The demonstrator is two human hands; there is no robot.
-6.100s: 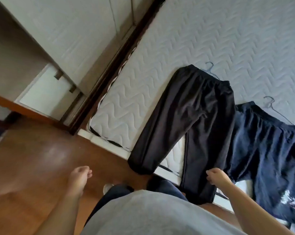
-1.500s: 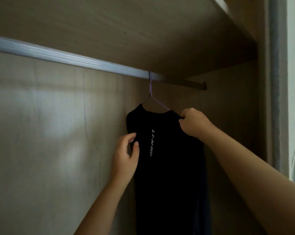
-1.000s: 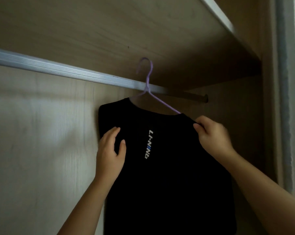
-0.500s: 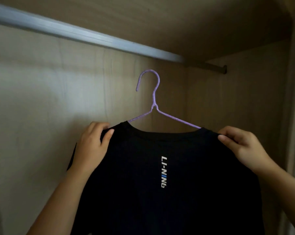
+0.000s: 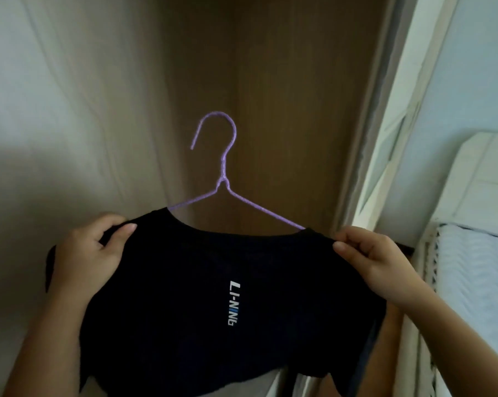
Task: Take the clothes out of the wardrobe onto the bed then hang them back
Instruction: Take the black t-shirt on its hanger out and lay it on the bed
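Wardrobe (image 5: pixel 285 81) panels fill most of the head view: a pale wood-grain wall (image 5: pixel 70 110) on the left meets a darker brown panel in the middle, and the two form an inner corner with open room above and on both sides of the garment. On the right a white door frame (image 5: pixel 399 110) runs up at a slant. Beyond it, at the right border, lies the edge of the bed (image 5: pixel 471 282) with its white quilted cover.

A black T-shirt (image 5: pixel 184 267) on a purple wire hanger (image 5: pixel 222 167) is held up in front of that corner, spread wide between both hands. The hanger's hook stands upright and free in front of the brown panel and catches on nothing in view. A white "LI-NING" logo (image 5: pixel 233 303) runs down the middle of the shirt.

The left hand (image 5: pixel 90 253) grips the shirt's left shoulder, with the thumb laid over the front of the cloth and the fingers curled behind it. The right hand (image 5: pixel 371 253) pinches the right shoulder seam between the thumb and bent fingers, just beside the door frame. The shirt's lower hem hangs loose near the bottom border, where a strip of pale surface shows under it. Besides the shirt on its hanger, nothing shows in the visible part of the wardrobe.
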